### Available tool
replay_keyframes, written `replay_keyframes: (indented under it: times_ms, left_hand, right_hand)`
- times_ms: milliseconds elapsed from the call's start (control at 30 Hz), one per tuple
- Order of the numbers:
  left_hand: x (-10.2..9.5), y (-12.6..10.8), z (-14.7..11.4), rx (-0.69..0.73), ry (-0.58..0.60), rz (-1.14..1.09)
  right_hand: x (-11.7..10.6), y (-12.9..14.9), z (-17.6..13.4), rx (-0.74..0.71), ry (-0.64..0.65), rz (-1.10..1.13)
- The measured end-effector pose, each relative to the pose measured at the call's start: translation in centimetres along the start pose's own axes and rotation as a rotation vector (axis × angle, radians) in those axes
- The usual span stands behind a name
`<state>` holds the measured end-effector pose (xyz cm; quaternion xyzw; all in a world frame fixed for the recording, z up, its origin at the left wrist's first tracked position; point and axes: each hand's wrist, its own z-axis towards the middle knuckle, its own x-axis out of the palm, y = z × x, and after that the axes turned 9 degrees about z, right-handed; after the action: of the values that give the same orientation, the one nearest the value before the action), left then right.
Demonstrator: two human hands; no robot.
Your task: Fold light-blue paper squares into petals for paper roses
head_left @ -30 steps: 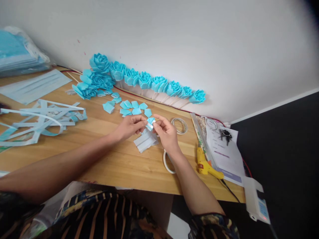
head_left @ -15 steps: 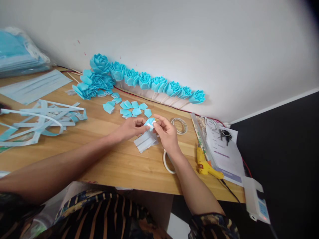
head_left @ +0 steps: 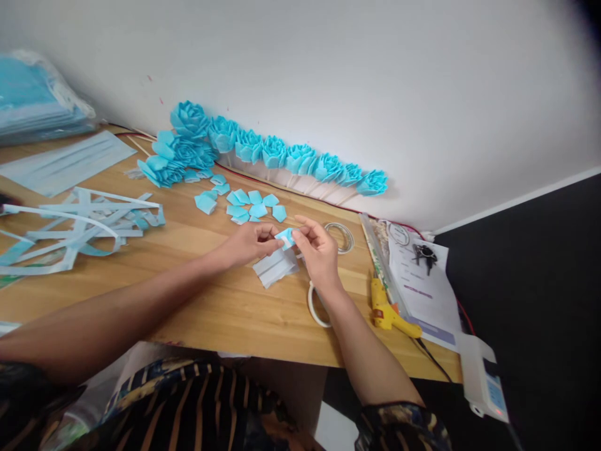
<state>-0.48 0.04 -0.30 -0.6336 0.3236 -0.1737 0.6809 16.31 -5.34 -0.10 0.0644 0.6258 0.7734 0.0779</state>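
"What has stuff in it?"

"The clear bag [head_left: 88, 113] at the far left. It has a pile of blue sheets [head_left: 23, 84] in it. The edge of the view cuts the bag off, so I can't see all of it."

"Anything else?"

"Below the worktop [head_left: 225, 300] there is a pale, see-through thing [head_left: 81, 407] with a bit of green by it. It's too blurry to tell what it is."

"Where is the little blue folded piece [head_left: 285, 238]?"

"Right between the two hands. The left hand [head_left: 248, 243] pinches its left side with the thumb and a finger. The right hand [head_left: 319, 254] pinches its right side the same way. One of the right hand's other fingers sticks out, away from the piece."

"Can you see the whole piece?"

"No. The tips of the fingers cover both ends. I see blue on top and a white part in front."

"What else is hidden?"

"The pale pleated sheet [head_left: 276, 269] just below the hands has its top part covered. The right wrist hides some of the white ring [head_left: 312, 305]. At the left edge there is a dark thing [head_left: 6, 202], cut off, and I can't tell what it is."
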Motion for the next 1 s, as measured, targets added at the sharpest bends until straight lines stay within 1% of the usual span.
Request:
replay_keyframes:
  times_ms: [200, 367, 533, 633, 700, 767, 900, 967, 1000]
  left_hand:
    - [-0.4, -0.6, -0.1, -0.038, -0.096, -0.035]
    - [-0.5, -0.6, -0.1, -0.05, -0.119, -0.075]
    - [-0.4, -0.6, -0.1, -0.053, -0.126, -0.089]
    - [-0.5, -0.6, -0.1, -0.05, -0.16, -0.073]
    - [-0.9, -0.5, 0.0, -0.047, -0.223, -0.063]
    - [-1.6, -0.4, 0.1, -0.031, -0.312, -0.056]
    - [-3.8, -0.2, 0.7, 0.033, -0.491, -0.014]
    - [-5.0, -0.1, 1.1, 0.058, -0.574, 0.018]
    - [-5.6, 0.0, 1.2, 0.076, -0.636, 0.036]
  right_hand:
    - [-0.3, -0.4, 0.2, 0.006, -0.011, 0.001]
    - [-0.3, -0.5, 0.3, 0.001, -0.012, -0.017]
    - [-0.3, -0.5, 0.2, -0.001, -0.013, 0.014]
    - [-0.3, -0.5, 0.3, -0.01, -0.016, 0.033]
    - [-0.6, -0.3, 0.5, -0.029, -0.039, 0.052]
    - [-1.1, 0.1, 1.0, -0.058, -0.091, 0.076]
    - [-3.2, 1.3, 2.3, -0.126, -0.251, 0.088]
    - [-4.3, 1.5, 3.0, -0.157, -0.307, 0.078]
    - [-4.8, 1.4, 3.3, -0.174, -0.329, 0.07]
